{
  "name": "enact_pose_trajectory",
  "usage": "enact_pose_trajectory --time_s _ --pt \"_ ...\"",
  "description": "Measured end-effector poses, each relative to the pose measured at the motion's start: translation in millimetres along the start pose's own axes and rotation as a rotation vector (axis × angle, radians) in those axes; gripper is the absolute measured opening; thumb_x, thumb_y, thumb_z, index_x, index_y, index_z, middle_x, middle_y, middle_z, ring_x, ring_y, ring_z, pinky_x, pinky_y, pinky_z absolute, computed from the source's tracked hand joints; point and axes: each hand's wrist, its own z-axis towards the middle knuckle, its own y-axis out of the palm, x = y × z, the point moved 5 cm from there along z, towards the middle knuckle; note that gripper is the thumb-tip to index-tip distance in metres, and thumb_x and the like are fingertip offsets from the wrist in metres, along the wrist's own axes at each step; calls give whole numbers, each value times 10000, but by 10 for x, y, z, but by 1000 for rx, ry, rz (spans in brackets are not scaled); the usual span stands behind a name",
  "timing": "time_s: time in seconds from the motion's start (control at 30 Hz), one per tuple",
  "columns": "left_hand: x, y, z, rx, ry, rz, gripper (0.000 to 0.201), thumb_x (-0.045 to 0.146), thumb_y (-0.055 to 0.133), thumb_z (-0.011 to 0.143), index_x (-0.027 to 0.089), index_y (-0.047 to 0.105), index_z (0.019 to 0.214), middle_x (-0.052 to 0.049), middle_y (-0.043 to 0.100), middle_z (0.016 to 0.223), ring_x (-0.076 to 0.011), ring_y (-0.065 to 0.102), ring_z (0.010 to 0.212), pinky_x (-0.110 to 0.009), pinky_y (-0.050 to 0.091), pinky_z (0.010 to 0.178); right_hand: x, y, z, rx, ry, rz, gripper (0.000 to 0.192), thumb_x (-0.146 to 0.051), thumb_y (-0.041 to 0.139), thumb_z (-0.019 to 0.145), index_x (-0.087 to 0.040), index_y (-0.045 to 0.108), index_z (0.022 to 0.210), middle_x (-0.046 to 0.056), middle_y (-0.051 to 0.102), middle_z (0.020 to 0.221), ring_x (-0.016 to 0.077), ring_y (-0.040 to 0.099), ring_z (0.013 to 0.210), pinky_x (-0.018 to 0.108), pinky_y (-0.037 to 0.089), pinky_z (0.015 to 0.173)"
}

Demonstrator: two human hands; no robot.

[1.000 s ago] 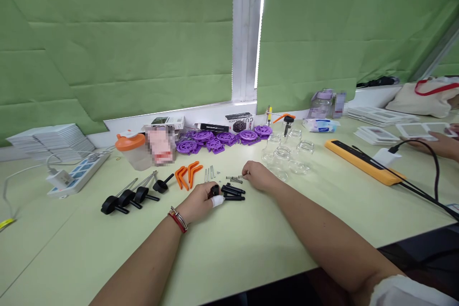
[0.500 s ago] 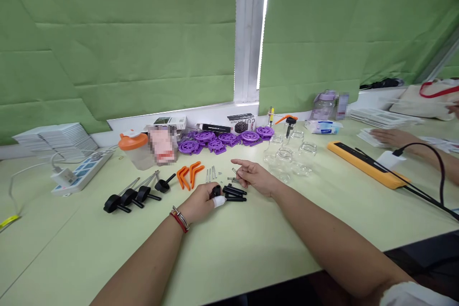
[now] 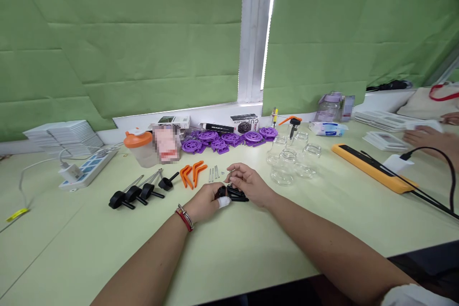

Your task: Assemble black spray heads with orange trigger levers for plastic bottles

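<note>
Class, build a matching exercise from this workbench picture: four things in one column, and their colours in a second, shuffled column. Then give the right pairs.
Things:
1. Wheel-shaped parts
2. Bent levers
3. Jars
4. Power strip by the cable

Colours:
A. Clear glass
B. Yellow-orange
C. Purple
D. Orange

Pairs: 1-C, 2-D, 3-A, 4-B

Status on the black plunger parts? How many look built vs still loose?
Done: four black plunger assemblies lie in a row left of the hands. In hand: left hand and right hand meet on small black parts. Left: orange levers, metal pins, purple wheels and glass jars lie loose on the table.
</note>
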Motion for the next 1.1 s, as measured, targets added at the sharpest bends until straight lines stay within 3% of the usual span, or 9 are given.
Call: enact_pose_trajectory --time_s 0.23,0.6,0.87,1.1 --pt "85 17 -7 -21 23 -72 146 299 549 784 154 537 792 22 521 718 -112 455 662 -231 389 633 -14 87 -41 -15 -113 -190 214 -264 501 864 -214 518 1071 26 612 887 129 570 812 292 449 759" --pt "46 13 -5 -1 41 -57 180 303 556 791 152 583 885 -18 621 850 -147 545 766 -265 444 711 -138 132 -111 26 -215 -582 239 -221 469 868 -235 550 1093 24 641 901 144 585 798 288 457 755" --pt "-11 26 -1 -4 41 -91 227 339 558 798 154 596 924 -38 633 874 -164 560 788 -286 453 730 -187 185 -119 -79 -294 -662 224 -190 453 874 -247 644 976 44 628 933 169 581 857 312 458 785" --pt "-50 15 -3 2 7 -126 240 369 577 787 152 571 888 -28 595 819 -154 539 760 -277 445 695 -99 172 -122 -71 -304 -646 228 -168 491 852 -248 669 970 49 613 982 162 591 872 313 473 806"
